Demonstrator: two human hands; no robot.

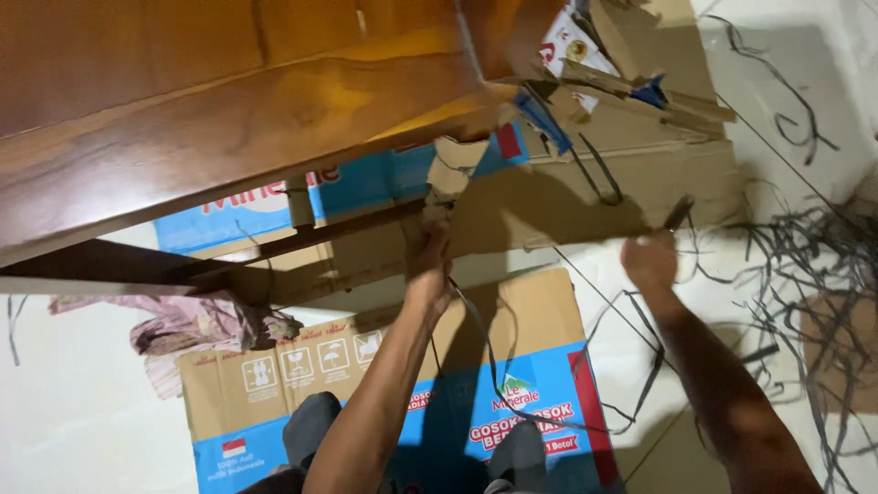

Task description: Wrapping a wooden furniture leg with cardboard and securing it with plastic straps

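The wooden desk (229, 119) runs off the top and left edges and hides the far part of the blue-and-brown carton (366, 183) beneath it. The left hand (430, 265) is motion-blurred; its fingertips merge with torn cardboard (453, 169), so its grip cannot be told. The right hand (649, 261) is blurred too, seemingly pinching a black strap (679, 215). Both forearms leave the bottom edge. The tangle of straps (814, 265) on the floor is cut by the right edge.

Left arm: we stretch it bare from bottom centre up to mid-frame.
Left hand (430, 265): fingers pinched together, raised.
Right arm: reaches from lower right.
Right hand (651, 261): closed in a fist, right of centre.
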